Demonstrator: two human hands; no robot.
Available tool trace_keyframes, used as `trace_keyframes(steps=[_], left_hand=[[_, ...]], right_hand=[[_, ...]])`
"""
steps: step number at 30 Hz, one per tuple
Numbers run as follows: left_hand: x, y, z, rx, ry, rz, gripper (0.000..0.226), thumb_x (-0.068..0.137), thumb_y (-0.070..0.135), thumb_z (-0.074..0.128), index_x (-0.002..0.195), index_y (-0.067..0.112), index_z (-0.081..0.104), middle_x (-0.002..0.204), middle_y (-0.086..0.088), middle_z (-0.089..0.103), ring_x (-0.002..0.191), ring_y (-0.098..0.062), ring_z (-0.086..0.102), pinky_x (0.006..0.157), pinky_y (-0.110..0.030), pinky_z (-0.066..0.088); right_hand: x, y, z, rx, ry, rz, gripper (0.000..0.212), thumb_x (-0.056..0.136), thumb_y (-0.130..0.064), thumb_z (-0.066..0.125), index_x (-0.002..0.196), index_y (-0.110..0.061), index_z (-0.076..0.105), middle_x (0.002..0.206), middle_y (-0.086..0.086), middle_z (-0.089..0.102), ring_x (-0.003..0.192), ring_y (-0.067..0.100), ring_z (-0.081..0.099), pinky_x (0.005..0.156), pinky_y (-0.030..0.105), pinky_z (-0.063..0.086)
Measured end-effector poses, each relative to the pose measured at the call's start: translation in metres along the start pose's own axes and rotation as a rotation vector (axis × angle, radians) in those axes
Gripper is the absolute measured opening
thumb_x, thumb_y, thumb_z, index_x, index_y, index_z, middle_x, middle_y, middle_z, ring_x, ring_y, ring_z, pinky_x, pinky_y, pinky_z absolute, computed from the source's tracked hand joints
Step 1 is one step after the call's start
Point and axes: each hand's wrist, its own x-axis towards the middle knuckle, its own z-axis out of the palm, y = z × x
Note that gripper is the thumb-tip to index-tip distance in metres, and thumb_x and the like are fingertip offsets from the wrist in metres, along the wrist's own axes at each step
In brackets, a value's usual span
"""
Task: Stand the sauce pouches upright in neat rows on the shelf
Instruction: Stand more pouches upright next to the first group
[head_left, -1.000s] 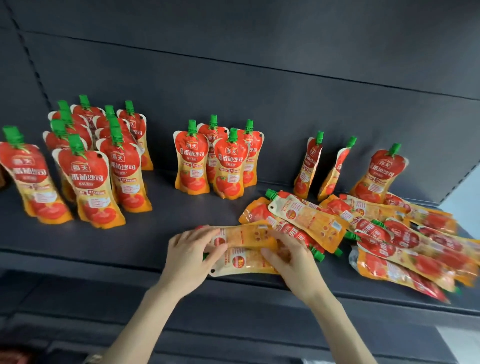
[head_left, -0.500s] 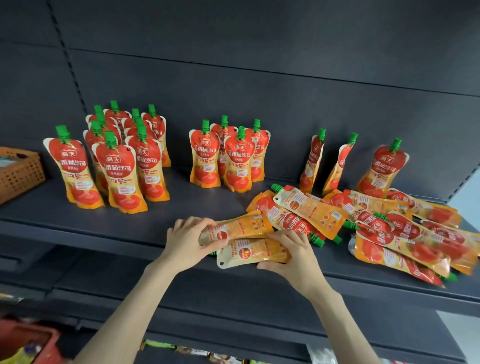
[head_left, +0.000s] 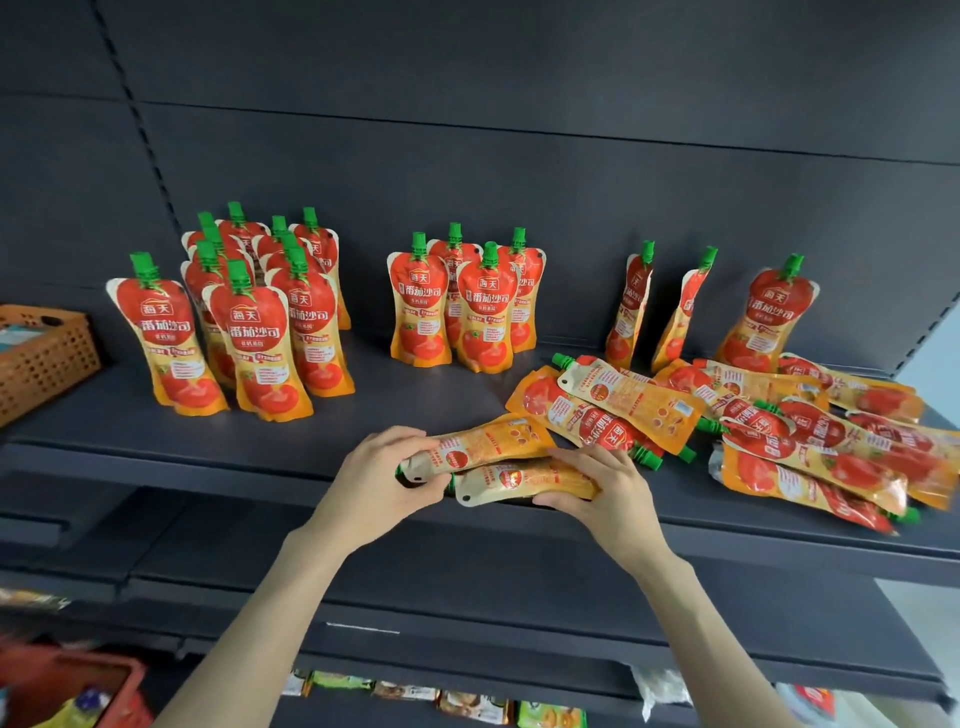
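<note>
Hardly anything has shifted: the left hand (head_left: 370, 482) has curled tighter round the spout end of the upper pouch (head_left: 497, 441). The right hand (head_left: 607, 488) pinches the lower pouch (head_left: 519, 479) between fingers and thumb. Both pouches sit just left of the heap (head_left: 805, 431) lying flat on the shelf (head_left: 156, 447). They look soft, slick and sauce-heavy, so I'd grip near the stiff neck. Standing pouches (head_left: 483, 312) behind the heap read 海天, 番茄沙司.

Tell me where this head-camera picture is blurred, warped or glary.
Head view: wide-angle warp slants the shelf edge and leans the left standing pouches outward. The centre is sharp and the labels legible. The red container at bottom left and the lying pouches at far right are smeared. There is a mild sheen on the held pouches that the left hand and right hand grip. Light is even, shadows faint.
</note>
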Motion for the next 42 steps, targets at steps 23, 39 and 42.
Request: trace_keyframes(steps=[23, 39, 42], left_hand=[[0.072, 0.059, -0.029, -0.553, 0.484, -0.072, 0.020, 0.079, 0.028, 0.071, 0.092, 0.014, 0.064, 0.094, 0.002, 0.068, 0.088, -0.007, 0.065, 0.068, -0.016, 0.052], [0.105, -0.002, -0.032, -0.693, 0.329, -0.170, 0.045, 0.073, 0.018, 0.078, 0.110, 0.026, 0.054, 0.101, 0.016, 0.063, 0.092, 0.002, 0.063, 0.070, -0.016, 0.053], [0.088, -0.029, -0.012, -0.731, 0.223, -0.202, 0.054, 0.069, 0.016, 0.080, 0.113, 0.027, 0.051, 0.110, 0.013, 0.063, 0.100, 0.000, 0.061, 0.080, -0.022, 0.052]], right_hand=[[0.036, -0.024, 0.013, 0.801, 0.073, 0.264, 0.031, 0.098, -0.033, 0.041, 0.100, -0.012, 0.063, 0.091, 0.005, 0.072, 0.086, 0.018, 0.070, 0.068, 0.030, 0.058], [0.110, -0.054, 0.071, 0.877, 0.059, 0.218, 0.020, 0.098, -0.026, 0.045, 0.110, -0.013, 0.053, 0.104, -0.005, 0.065, 0.101, 0.007, 0.062, 0.079, 0.017, 0.051], [0.108, -0.055, 0.075, 0.886, 0.021, 0.194, 0.028, 0.089, -0.021, 0.061, 0.115, -0.019, 0.052, 0.109, -0.007, 0.067, 0.103, 0.006, 0.064, 0.083, 0.023, 0.054]])
